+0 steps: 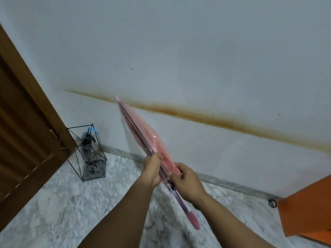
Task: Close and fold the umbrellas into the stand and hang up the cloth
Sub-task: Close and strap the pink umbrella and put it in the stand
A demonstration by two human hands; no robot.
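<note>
1. Head view, centre: pink umbrella (143, 138), closed, canopy loosely gathered and see-through, slanted from a pale tip up near the wall stain down to a pink handle low in the frame, held in the air over the floor and well apart from the stand.
2. Left hand (152, 169): fingers curled round the lower end of the gathered canopy, gripping it from the left side, forearm reaching in from the bottom edge.
3. Right hand (186, 183): just beside the left, fingers and thumb closed on the canopy's hem and the shaft beneath it, pinching the pink fabric; exact finger placement blurred.
4. Left of centre, on the floor by the wall: black wire umbrella stand (89, 154), angular frame with a mesh base, standing next to the wooden door (26, 122).
5. Inside the stand: a folded clear umbrella (85, 142) with a blue hooked handle, leaning upright, handle poking above the top rim.
6. Behind everything: pale wall (179, 51) crossed by a long brownish stain (197, 115) running from left down to the right.
7. Underfoot: grey-white marbled floor (62, 203) with a matching skirting strip along the wall's foot.
8. Lower right corner: orange panel (308, 208), cropped by the frame edge, with a small dark ring on the skirting just beside it.
</note>
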